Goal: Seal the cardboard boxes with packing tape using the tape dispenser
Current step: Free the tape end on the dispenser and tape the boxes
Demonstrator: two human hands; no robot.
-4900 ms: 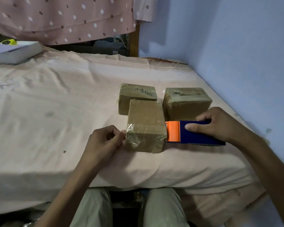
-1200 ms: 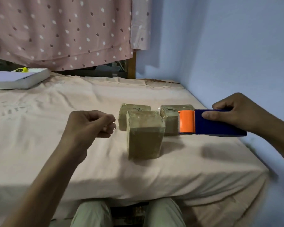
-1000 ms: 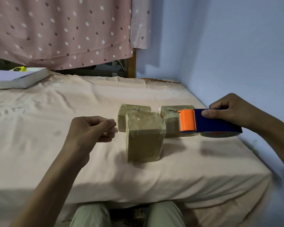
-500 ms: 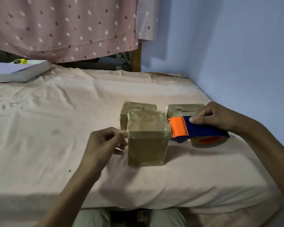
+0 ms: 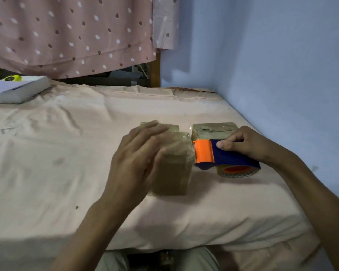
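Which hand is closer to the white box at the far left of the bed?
Left. The left hand is over the front cardboard box mid-bed; the right hand grips the tape dispenser, farther from the white box.

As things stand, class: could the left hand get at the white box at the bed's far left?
Probably yes. The left hand holds nothing, and only bare sheet lies between it and the white box, though it's a stretch.

Pink-sheeted bed point(image 5: 86, 153) against blue wall point(image 5: 282, 65), spotted pink curtain point(image 5: 67, 32) behind
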